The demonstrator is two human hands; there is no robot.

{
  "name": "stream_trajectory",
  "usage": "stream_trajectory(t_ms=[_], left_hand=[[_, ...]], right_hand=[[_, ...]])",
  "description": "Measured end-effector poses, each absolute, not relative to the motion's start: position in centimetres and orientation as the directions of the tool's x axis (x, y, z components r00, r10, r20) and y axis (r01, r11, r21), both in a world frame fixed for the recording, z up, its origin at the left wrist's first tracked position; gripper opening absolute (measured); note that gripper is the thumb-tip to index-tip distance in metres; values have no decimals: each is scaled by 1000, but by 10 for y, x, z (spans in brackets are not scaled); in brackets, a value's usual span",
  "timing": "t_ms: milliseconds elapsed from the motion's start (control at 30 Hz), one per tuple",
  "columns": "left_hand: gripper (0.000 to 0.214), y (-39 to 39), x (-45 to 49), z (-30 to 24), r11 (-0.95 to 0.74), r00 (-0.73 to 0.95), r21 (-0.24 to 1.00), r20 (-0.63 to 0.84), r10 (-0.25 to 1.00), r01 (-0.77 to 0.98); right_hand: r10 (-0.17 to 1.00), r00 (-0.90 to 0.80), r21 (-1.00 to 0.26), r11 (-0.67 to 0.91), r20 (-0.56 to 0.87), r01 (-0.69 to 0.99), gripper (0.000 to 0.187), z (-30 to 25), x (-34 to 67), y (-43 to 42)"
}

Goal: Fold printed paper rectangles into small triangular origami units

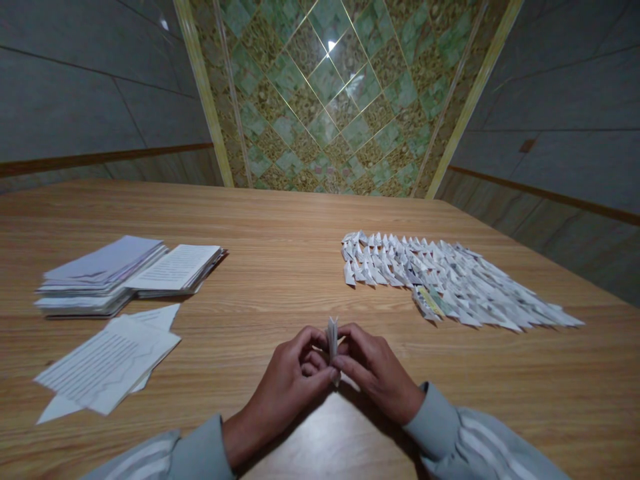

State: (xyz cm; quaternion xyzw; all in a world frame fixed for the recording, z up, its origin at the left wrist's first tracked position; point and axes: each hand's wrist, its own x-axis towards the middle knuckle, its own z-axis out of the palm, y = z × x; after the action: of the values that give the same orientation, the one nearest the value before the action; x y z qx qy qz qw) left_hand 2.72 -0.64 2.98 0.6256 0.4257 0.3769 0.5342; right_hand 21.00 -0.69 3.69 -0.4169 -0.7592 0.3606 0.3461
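In the head view, the left hand and right hand pinch a folded paper between them, fingers closed on either side, neither nearer. Its long axis runs up the view, thin edge facing the person.

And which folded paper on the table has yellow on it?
The folded paper at the left end of the nearest row; the others look mostly white.

No text can be read. Rows of lines run across the loose sheets and the top page of the paper stack (dark on white, like print), all too small to make out.
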Motion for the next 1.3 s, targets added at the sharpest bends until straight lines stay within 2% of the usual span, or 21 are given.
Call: stream_trajectory(t_ms=[400,533,633,767,967,1300], left_hand=[[19,-5,26,24,-40,378,996,6,926,80],[17,-5,25,27,-60,352,989,9,936,134],[16,-5,25,28,-77,341,984,18,940,160],[16,-6,26,29,-96,312,977,33,950,188],[13,-7,25,32,-202,333,940,104,937,275],[4,-6,25,34,-264,359,922,153,921,283]], right_hand=[[890,-398,-860,371,221,352,16,40,209,-8],[898,-270,-814,433,349,388,16,39,210,-8],[877,-207,-770,479,433,422,7,40,209,-10],[897,-249,-812,438,365,385,2,40,206,-12],[933,-275,-914,306,233,265,9,37,203,-11],[916,-329,-905,325,230,274,13,34,204,-12]])
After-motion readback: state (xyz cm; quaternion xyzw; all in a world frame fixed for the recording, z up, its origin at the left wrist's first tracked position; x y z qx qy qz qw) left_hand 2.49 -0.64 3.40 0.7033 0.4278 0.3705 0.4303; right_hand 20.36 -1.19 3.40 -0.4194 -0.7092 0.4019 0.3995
